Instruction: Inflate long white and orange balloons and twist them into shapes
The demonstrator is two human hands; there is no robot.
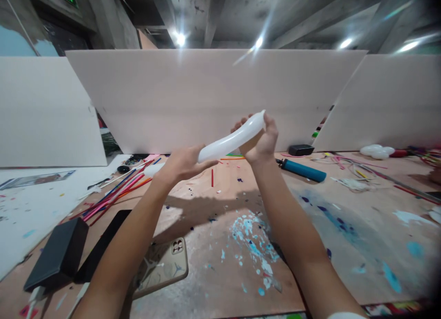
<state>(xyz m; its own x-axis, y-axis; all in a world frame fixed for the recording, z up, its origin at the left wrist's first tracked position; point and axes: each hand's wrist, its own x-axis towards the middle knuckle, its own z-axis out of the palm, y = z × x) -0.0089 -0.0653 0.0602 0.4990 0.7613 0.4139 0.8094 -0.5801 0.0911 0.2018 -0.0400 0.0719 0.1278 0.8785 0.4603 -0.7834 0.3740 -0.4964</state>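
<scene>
A long white inflated balloon [231, 139] is held in the air above a paint-stained wooden table [344, 227]. My left hand [182, 163] is closed round its lower left end. My right hand [261, 139] is wrapped round its upper right end, fingers curled over the top. The balloon slants up from left to right between the two hands.
A teal hand pump [301, 170] lies behind my right hand. A bundle of thin uninflated balloons [117, 192] lies at the left. A phone [161, 266], a black box [58, 252] and a dark slab sit near the front left. White panels [213, 98] wall the back.
</scene>
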